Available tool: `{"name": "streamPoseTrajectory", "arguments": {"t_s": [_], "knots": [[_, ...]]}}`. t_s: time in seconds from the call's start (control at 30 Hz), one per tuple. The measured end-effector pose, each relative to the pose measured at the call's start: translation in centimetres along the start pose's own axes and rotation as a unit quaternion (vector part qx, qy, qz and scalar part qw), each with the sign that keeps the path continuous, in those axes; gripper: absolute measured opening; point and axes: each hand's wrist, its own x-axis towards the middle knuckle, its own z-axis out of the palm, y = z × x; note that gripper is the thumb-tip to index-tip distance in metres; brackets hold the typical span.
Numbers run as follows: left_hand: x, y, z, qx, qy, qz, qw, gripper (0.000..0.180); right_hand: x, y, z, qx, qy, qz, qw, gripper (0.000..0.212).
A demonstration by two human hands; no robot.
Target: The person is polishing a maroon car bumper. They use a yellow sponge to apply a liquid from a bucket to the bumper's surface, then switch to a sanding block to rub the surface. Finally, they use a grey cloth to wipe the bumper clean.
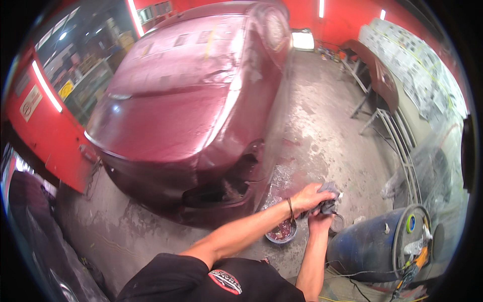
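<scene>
Cloth (329, 197), dark grey and crumpled, right of centre in the lower half of the frame, bunched between both hands. Clasped from the left and above by the left hand (305, 198), with a dark band (290, 207) around the wrist; gripped at its lower end by the right hand (320, 221), just below, fingers folded in.

Under the left wrist, on the floor (322, 136), a bucket (280, 242) with reddish contents. Just right of the right hand, a small round container (337, 223); too little visible to tell whether touching it or apart. At lower right, a blue barrel (359, 246), tilted in the view. Across the upper left and centre, a dark red car (166, 128).

Hidden: most of the fingertips, behind the cloth and the hands themselves; the bucket's upper part, behind the left wrist and forearm; the small container's left side, behind the right hand. Hard to make out: the cloth's folds and full shape, and the bucket's contents. Cut off: the car's far end, at the upper edge.
</scene>
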Motion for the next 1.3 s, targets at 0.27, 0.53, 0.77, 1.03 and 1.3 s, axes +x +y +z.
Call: {"name": "streamPoseTrajectory", "arguments": {"t_s": [0.27, 0.53, 0.77, 1.03, 1.3], "knots": [[-15.8, 22.0, -18.9, 0.58, 0.312, 0.18, 0.73, 0.054, 17.4, 19.9, 22.3, -0.464, -0.092, 0.019, 0.881, 0.037], [-34.8, 21.7, -47.0, 0.661, 0.417, 0.084, 0.618, 0.05, 17.1, 31.5, 30.2, -0.858, -0.431, -0.054, 0.274, 0.059], [-53.3, 12.7, -63.2, 0.695, 0.565, -0.04, 0.442, 0.062, 15.0, 26.1, 30.7, -0.882, -0.437, 0.038, 0.172, 0.061], [-50.5, 13.2, -64.1, 0.674, 0.539, 0.074, 0.499, 0.043, 32.4, 48.5, 35.3, -0.833, -0.516, -0.023, 0.199, 0.062], [-56.3, 16.2, -66.3, 0.588, 0.543, -0.086, 0.593, 0.045, 26.9, 44.6, 36.7, -0.78, -0.588, 0.012, 0.213, 0.06]]}}
